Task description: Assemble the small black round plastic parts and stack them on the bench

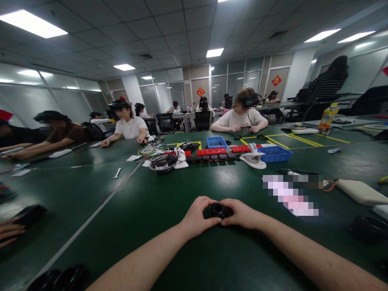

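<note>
Between both hands, a small round black part (217, 209) with a ring-shaped opening faces up, low over the green table (169, 186). My left hand (200, 218) grips it from the left, thumb in front and fingers behind. From the right, my right hand (239, 214) closes on the same part, its thumb near the left thumb tip. The fingers hide the part's sides, and whether it touches the table cannot be made out.
Red power strips (211, 151), blue trays (275, 154), a white clamp (253, 157) and coiled cables (163, 162) lie ahead. A wrench (117, 173) is left; a blurred pink item (291, 198) and black coils (368, 229) are right. Co-workers sit around, one opposite (239, 117).
</note>
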`<state>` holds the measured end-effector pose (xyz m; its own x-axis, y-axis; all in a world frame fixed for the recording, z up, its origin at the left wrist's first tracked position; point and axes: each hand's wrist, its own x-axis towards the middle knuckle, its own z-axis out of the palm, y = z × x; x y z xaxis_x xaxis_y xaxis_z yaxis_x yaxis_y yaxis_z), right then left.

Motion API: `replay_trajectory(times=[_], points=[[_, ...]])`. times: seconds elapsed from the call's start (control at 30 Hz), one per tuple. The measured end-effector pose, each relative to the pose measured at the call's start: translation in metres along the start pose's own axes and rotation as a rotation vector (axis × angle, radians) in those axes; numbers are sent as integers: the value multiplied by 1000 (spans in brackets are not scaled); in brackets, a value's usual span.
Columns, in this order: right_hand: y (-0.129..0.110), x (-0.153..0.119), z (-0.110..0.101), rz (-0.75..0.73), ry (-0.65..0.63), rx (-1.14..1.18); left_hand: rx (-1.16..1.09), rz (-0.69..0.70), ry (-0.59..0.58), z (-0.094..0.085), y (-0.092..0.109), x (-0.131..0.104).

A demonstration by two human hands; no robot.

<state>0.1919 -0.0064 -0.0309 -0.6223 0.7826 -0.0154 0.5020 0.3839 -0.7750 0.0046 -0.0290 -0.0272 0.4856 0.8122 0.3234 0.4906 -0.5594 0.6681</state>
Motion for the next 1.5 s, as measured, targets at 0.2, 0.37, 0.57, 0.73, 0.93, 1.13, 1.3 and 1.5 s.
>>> replay_trajectory(times=[0.2,0.37,0.57,0.73,0.93,1.13,1.3,1.5], points=[[-2,-1,-1,-22,2,-25,4,4,-4,1,0,-1],[-3,-1,-1,-21,-16,-5,-15,-26,-2,1,2,0],[-2,-1,-1,-7,-18,-8,-36,-60,-17,0,3,0],[-1,-1,-1,1,-6,-11,-39,-60,-27,0,0,1],[-3,-1,1,-5,-9,41,-37,-64,-34,-1,2,2],[1,1,3,24,14,19,-41,-95,-1,2,3,0],[5,4,10,107,131,-128,-41,-158,63,9,0,-1],[-4,7,24,234,286,-383,0,-212,161,15,-2,-1]])
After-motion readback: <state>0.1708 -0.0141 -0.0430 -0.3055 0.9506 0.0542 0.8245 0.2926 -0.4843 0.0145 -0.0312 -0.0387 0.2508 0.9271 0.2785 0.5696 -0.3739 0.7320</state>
